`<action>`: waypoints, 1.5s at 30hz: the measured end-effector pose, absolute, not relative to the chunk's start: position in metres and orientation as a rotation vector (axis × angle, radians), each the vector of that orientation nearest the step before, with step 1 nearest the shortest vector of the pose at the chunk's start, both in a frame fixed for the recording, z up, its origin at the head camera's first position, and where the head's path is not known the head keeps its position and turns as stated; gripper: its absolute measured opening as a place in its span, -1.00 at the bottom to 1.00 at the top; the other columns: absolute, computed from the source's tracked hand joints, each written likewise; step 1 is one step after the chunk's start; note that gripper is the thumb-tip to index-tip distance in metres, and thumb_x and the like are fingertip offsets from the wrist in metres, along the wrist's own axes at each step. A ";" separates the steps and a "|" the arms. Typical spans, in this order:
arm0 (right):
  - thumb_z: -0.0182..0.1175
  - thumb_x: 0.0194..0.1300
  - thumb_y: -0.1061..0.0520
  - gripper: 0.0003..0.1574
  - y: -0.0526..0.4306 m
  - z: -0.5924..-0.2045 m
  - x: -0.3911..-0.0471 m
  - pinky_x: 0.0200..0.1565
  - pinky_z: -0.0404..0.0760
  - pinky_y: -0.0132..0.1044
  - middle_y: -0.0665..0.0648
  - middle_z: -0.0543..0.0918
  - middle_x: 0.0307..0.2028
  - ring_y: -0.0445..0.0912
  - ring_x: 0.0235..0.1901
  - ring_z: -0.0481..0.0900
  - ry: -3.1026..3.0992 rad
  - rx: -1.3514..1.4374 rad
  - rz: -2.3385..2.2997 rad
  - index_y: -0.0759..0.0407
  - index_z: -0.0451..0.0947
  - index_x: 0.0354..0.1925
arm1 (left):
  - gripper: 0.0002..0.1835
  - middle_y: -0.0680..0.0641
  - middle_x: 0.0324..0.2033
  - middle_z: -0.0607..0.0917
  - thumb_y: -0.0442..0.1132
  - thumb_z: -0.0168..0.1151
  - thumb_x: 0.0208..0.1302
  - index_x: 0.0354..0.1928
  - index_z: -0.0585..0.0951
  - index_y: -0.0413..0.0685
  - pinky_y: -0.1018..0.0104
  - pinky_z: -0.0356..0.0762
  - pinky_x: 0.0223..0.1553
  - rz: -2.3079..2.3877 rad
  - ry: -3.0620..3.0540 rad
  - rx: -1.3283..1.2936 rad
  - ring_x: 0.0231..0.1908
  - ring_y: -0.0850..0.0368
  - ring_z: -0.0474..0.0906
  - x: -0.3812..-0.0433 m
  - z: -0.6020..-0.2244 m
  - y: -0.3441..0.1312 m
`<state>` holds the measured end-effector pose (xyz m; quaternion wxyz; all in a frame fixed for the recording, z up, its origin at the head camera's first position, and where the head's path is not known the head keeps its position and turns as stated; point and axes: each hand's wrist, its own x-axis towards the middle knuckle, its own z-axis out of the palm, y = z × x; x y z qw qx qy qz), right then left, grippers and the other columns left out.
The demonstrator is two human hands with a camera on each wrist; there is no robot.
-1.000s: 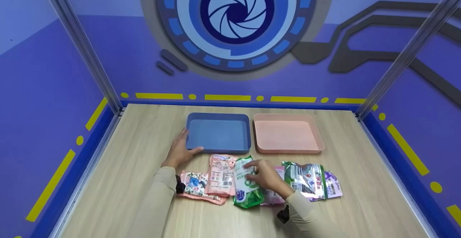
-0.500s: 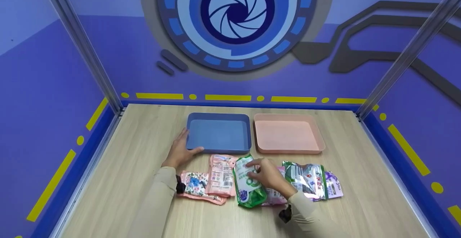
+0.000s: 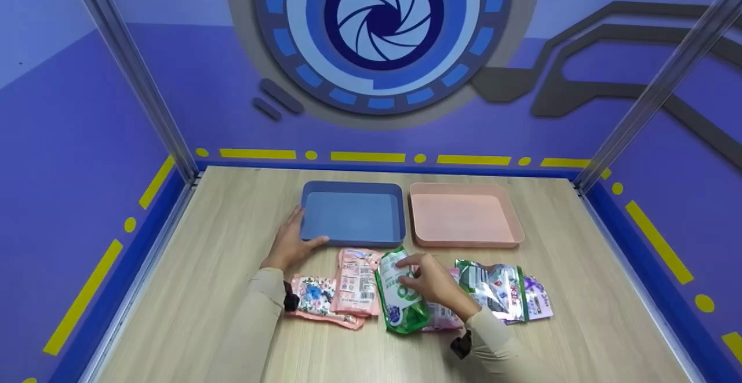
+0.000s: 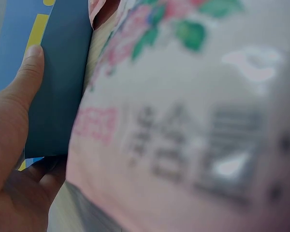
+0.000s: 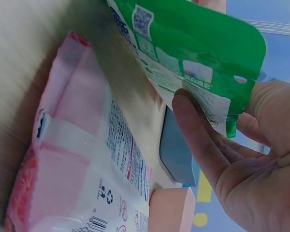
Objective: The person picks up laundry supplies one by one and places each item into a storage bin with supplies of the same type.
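Note:
My left hand [image 3: 288, 244] is at the near left corner of a blue tray [image 3: 353, 216]. Its thumb [image 4: 31, 72] lies along the near rim and its fingers reach up the left side. My right hand [image 3: 435, 281] pinches a green-and-white refill pouch [image 3: 404, 307] near its upper end, thumb and fingers on opposite faces. In the right wrist view the pouch [image 5: 203, 43] stands tilted above the tabletop. A pink pouch with a barcode [image 3: 356, 284] lies just left of it, overlapping a floral pouch [image 3: 316, 299]. Partly hidden below my right hand is a pink-and-white pack [image 5: 92, 159].
A peach tray [image 3: 464, 218] stands right of the blue one, a narrow gap between them. To the right lies a silver-and-green pouch [image 3: 493, 290], overlapping a purple pouch [image 3: 539, 299]. Blue-purple walls [image 3: 191, 93] with metal posts enclose the wooden tabletop [image 3: 585, 302].
The green pouch's lower end has swung slightly to the right, and my right hand has shifted a little right with it. My left hand stays at the blue tray.

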<state>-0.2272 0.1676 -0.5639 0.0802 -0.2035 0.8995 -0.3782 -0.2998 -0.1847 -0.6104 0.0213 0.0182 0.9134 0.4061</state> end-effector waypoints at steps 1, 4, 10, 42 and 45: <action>0.42 0.29 0.24 -0.69 0.168 -0.563 -0.227 -0.40 0.64 -0.38 0.24 0.73 0.01 -0.15 -0.34 0.59 2.687 -0.613 -1.132 0.25 0.75 0.01 | 0.13 -0.13 0.64 -0.07 0.15 0.46 0.25 0.63 0.03 -0.16 -0.10 0.00 0.54 1.257 2.835 0.063 0.59 -0.16 -0.11 -0.300 -0.610 -0.185; 0.41 0.30 0.24 -0.69 0.168 -0.562 -0.227 -0.41 0.64 -0.38 0.24 0.73 0.00 -0.15 -0.35 0.60 2.682 -0.620 -1.126 0.26 0.75 0.01 | 0.13 -0.11 0.64 -0.07 0.15 0.45 0.25 0.63 0.02 -0.16 -0.08 -0.02 0.55 1.253 2.833 0.060 0.60 -0.14 -0.11 -0.300 -0.611 -0.184; 0.40 0.31 0.24 -0.69 0.169 -0.558 -0.228 -0.44 0.65 -0.38 0.24 0.72 -0.01 -0.11 -0.35 0.62 2.684 -0.608 -1.113 0.26 0.74 0.02 | 0.13 -0.11 0.64 -0.07 0.15 0.46 0.24 0.64 0.02 -0.13 -0.07 -0.04 0.55 1.271 2.824 0.045 0.60 -0.12 -0.13 -0.301 -0.611 -0.184; 0.39 0.32 0.23 -0.68 0.169 -0.545 -0.227 -0.47 0.61 -0.40 0.21 0.74 0.04 -0.25 -0.45 0.56 2.801 -0.734 -0.969 0.22 0.75 0.05 | 0.14 -0.16 0.63 -0.06 0.16 0.48 0.22 0.63 0.05 -0.16 -0.10 0.00 0.54 1.253 2.850 0.055 0.59 -0.18 -0.08 -0.302 -0.613 -0.184; 0.39 0.31 0.23 -0.69 0.170 -0.545 -0.227 -0.47 0.61 -0.40 0.19 0.75 0.02 -0.26 -0.45 0.56 2.821 -0.757 -0.956 0.20 0.76 0.04 | 0.14 -0.14 0.63 -0.06 0.16 0.48 0.22 0.63 0.05 -0.15 -0.08 0.00 0.54 1.253 2.847 0.049 0.59 -0.16 -0.08 -0.302 -0.613 -0.184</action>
